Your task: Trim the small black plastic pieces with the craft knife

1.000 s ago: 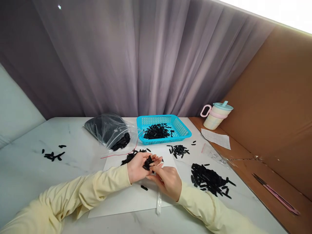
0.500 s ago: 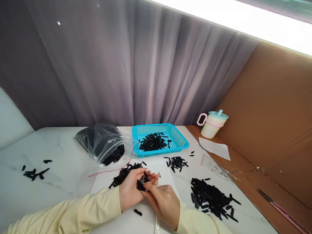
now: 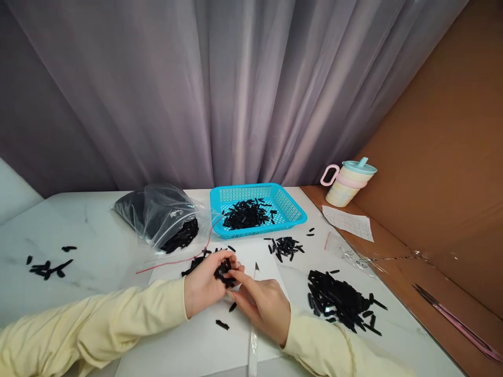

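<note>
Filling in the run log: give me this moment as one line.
left hand: cupped, holding black pieces | right hand: fingers at those pieces | under hands: white sheet | behind: blue basket

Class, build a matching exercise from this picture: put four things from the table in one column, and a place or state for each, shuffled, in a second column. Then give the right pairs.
Things:
1. blue basket
2. clear plastic bag
3. lidded cup
4. left hand

Places or states:
A. stands on the brown surface at the far right
B. cupped around a small bunch of black pieces
C. lies left of the basket, dark pieces spilling at its mouth
D. sits at the back of the white table, black pieces inside

Pairs: 1-D, 2-C, 3-A, 4-B
</note>
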Available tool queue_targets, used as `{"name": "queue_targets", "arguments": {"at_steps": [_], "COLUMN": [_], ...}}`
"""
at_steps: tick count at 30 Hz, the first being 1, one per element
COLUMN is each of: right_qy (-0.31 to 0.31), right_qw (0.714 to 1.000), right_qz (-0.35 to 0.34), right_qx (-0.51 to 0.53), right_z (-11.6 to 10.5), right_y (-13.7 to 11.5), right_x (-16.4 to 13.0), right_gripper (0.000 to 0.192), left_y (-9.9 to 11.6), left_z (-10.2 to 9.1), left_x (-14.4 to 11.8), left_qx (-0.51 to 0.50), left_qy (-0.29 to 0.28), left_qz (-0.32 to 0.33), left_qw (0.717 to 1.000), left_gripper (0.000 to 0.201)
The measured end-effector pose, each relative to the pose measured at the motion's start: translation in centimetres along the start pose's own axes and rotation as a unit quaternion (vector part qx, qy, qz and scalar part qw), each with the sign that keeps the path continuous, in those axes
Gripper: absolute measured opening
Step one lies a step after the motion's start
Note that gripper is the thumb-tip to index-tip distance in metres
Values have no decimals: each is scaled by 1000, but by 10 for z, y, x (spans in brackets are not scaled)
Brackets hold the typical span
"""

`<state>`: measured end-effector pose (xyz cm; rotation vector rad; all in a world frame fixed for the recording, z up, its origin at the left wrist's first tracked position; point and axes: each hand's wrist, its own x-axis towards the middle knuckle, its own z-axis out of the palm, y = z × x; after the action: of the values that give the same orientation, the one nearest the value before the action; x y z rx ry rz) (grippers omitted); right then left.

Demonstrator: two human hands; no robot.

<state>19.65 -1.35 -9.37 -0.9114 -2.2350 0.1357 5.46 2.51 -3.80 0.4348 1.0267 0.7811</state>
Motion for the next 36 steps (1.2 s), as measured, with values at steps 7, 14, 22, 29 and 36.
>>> {"name": "queue_targets", "arguments": {"at_steps": [7,14,22,29,36], "right_qy": [7,-43,-284,-338,-235], "right_qw": [1000,984,957,918,953], "right_qz": [-26,-171,47,189,134], "right_qx": [14,13,-29,89,137], "right_z": [0,-7,-16,8,-15], "right_y": [2,-3,-5,7,10], "right_x": [-4,1,21,46,58], "right_gripper": [25,33,93,129,107], "left_y": [6,6,-18,-7,-3], "left_z": [-24,-77,-144,-127,-98], "left_x": [-3,-21,-59,-39,1], "left_qx": [265,575,754,750,639], "left_qy": [-60,-126,-57,-44,-76], "left_qz": [268,372,331,254,392], "left_qw": [924,717,564,609,657], "left_gripper": [28,39,65,106,109]}}
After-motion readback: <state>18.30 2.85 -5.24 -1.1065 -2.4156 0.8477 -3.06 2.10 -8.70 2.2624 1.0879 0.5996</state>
